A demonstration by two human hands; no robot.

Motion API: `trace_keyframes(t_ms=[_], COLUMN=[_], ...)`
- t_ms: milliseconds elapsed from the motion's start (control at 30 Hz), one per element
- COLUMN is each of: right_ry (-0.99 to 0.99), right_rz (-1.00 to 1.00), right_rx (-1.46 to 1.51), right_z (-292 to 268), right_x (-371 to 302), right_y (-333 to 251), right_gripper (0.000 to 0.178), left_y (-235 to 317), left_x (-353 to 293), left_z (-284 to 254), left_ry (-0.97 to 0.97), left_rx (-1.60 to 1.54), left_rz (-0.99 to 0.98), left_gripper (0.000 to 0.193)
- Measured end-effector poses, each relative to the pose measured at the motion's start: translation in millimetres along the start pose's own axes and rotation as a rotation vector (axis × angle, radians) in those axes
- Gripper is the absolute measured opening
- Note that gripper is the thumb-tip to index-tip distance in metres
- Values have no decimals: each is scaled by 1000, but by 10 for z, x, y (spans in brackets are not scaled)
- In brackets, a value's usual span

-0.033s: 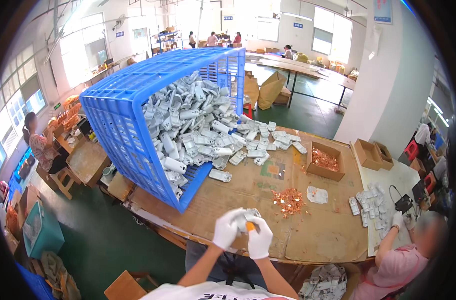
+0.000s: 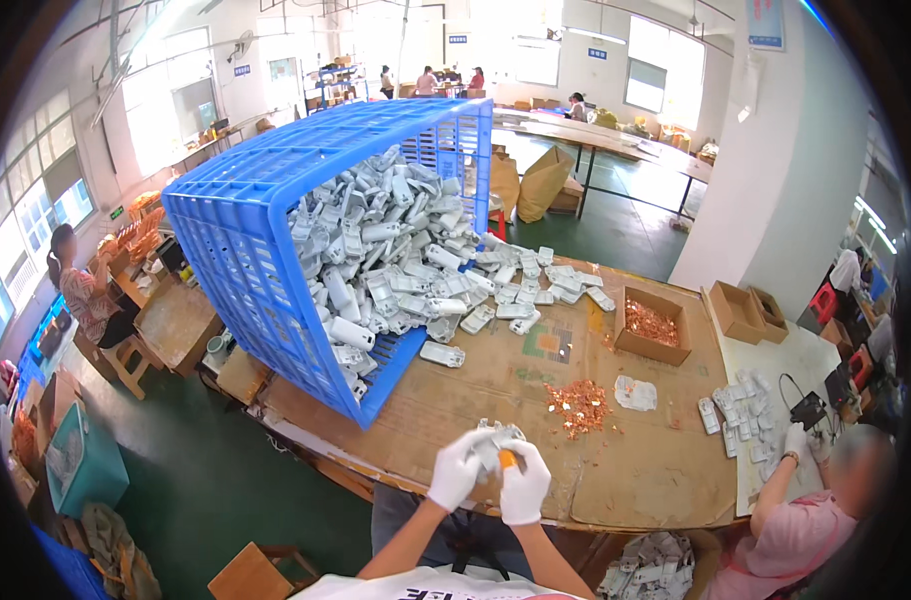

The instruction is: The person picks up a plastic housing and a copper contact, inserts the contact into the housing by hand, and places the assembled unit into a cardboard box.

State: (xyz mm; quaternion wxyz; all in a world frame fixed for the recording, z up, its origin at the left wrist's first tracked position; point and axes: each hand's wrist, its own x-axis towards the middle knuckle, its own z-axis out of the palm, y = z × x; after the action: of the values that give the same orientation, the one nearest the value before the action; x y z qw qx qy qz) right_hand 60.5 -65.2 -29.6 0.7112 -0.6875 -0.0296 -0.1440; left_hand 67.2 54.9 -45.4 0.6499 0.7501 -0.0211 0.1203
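In front of my body, over the near edge of the cardboard-covered table (image 2: 475, 385), both hands are raised in white gloves. My left hand (image 2: 457, 470) is closed round a pale grey-white plastic casing (image 2: 490, 450). Close against it, my right hand (image 2: 523, 482) grips a small orange object (image 2: 507, 458), perhaps a handle; the rest of it is hidden by the fingers. A blue crate (image 2: 265, 240) lies on its side beyond my hands, with a heap of similar casings (image 2: 385, 260) spilling out onto the table. Small copper-coloured pieces (image 2: 577, 405) lie loose to the right.
A cardboard box (image 2: 653, 345) of copper-coloured pieces stands at the table's far right, near a flat whitish piece (image 2: 635, 393). A co-worker in pink (image 2: 790, 540) sits at right beside more casings (image 2: 740, 415). Below the edge is a container of casings (image 2: 650, 575).
The casing sits turned and tilted differently between my hands. Both hands have shifted slightly right, and the right one a little lower. The crate and heap stay put.
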Motion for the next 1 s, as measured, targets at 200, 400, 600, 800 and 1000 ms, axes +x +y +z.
trace_keyframes(t_ms=[200,400,600,800,1000], right_ry=[-205,-154,-177,-364,-454], right_rz=[-88,-136,-296,-288,-294], right_rx=[-262,-444,-750,-853,-912], right_z=[-230,-377,-487,-587,-618], right_x=[-267,-313,-387,-448,-474], right_y=[-65,21,95,118,214], right_gripper=[15,18,23,16,18], left_y=[-105,-95,-73,10,46], left_x=[-334,-367,-573,-670,-738], left_z=[-82,97,204,102,113], left_ry=[-169,-194,-269,-360,-329], left_rx=[-588,240,184,203,339], left_rz=[-377,-99,-182,-241,-206], left_gripper=[29,35,41,39,34])
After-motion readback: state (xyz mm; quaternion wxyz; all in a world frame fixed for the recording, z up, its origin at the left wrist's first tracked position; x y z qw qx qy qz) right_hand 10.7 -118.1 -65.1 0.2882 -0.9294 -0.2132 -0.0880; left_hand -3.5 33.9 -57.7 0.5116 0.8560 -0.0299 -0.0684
